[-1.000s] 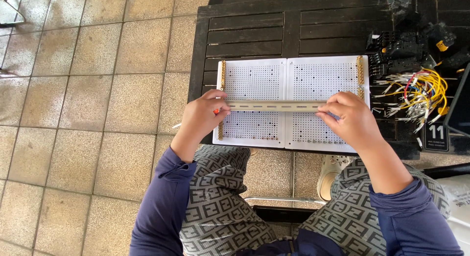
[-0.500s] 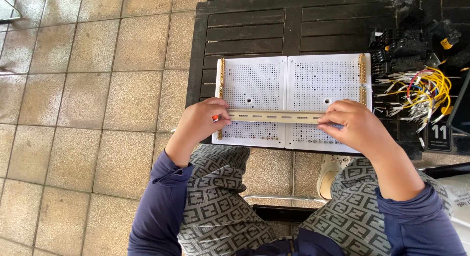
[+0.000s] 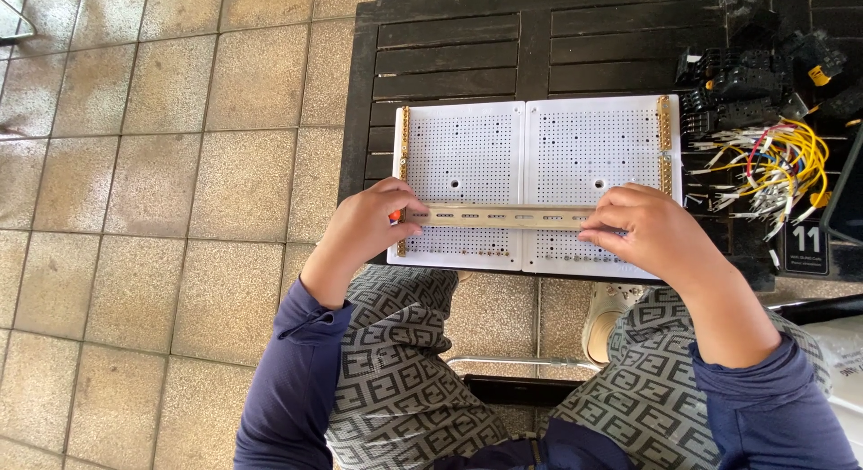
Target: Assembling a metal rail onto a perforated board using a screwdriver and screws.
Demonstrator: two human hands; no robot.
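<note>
Both hands — left hand (image 3: 364, 229), right hand (image 3: 652, 232) — pinch a metal rail (image 3: 503, 217) by its ends, levelling it across the white perforated board (image 3: 539, 151) beneath.

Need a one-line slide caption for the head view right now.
Left hand and right hand hold a slotted metal rail across a white perforated panel.

Bright, sharp daylight; perhaps slight edge distortion
</note>
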